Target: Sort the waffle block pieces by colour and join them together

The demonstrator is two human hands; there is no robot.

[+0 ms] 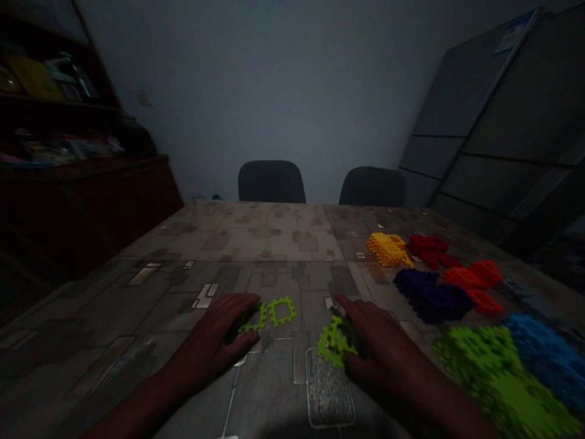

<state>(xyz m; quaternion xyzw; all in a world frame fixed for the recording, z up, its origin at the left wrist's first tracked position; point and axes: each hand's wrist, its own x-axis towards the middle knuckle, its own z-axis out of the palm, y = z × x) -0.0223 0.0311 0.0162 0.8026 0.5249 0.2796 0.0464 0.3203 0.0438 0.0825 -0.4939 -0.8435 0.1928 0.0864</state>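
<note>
In a dim room, a person's two hands rest on a desk (pixel 274 244) covered with a grey and beige block-patterned cloth: the left hand (pixel 219 338) lies flat and unclenched, fingers spread, its fingertips touching a flat lime-green toothed plastic frame piece (pixel 274 314) made of joined open squares, while the right hand (pixel 375 347) curls loosely over a small cluster of lime-green toothed plastic pieces (pixel 333 344), fingers resting on them, though whether it grips them cannot be told. To the right of the hands, sorted heaps of similar pieces sit on the desk: a large lime-green heap (pixel 498 378) at the near edge, a blue heap (pixel 543 353) beside it, a dark purple heap (pixel 429 296), an orange heap (pixel 475 280), a red heap (pixel 429 250) and a yellow heap (pixel 387 249) farther back. Two dark chairs (pixel 272 181) stand at the far side of the desk, against a pale wall, with a dark wooden shelf unit (pixel 68 152) on the left
</note>
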